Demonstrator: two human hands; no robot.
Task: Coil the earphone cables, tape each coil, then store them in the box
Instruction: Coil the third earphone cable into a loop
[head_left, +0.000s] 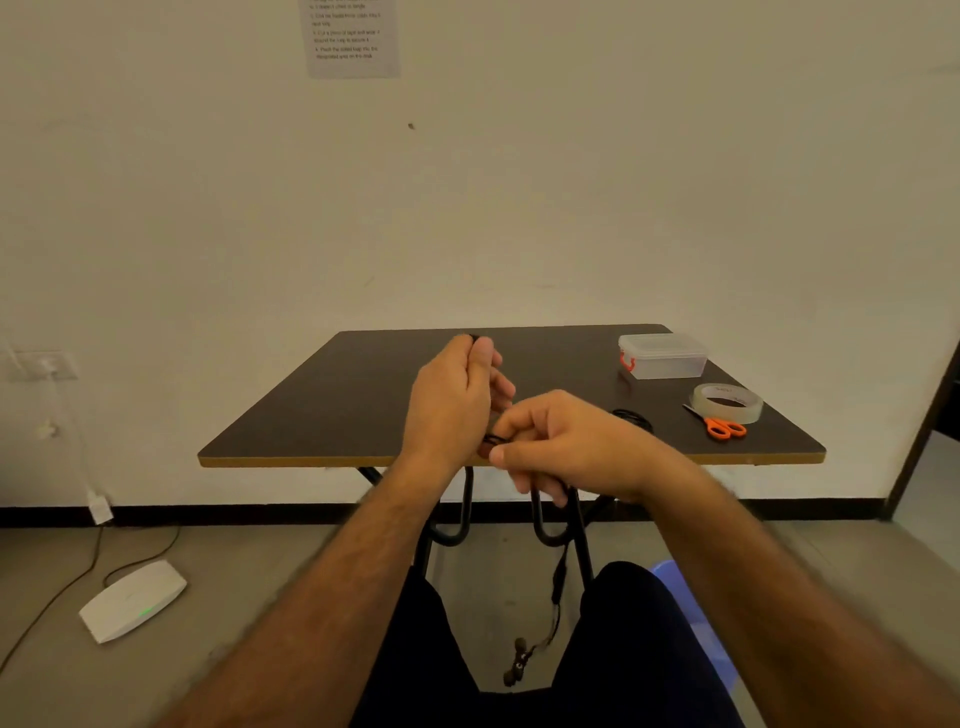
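My left hand (456, 397) is raised over the dark table (322, 410) and grips a black earphone cable, whose top shows above its thumb. My right hand (561, 441) sits just right of it and pinches the same cable. The cable's loose end (558, 577) hangs below the table edge between my knees, with the earbuds (517, 662) dangling low. Another black earphone cable (631, 418) lies on the table behind my right hand. A clear box (662, 356) with its lid on and an orange latch stands at the back right.
A roll of clear tape (727, 402) lies right of centre, with orange-handled scissors (719, 425) in front of it. On the floor to the left lie a white device (132, 600) and cords. A printed sheet (353, 36) hangs on the wall.
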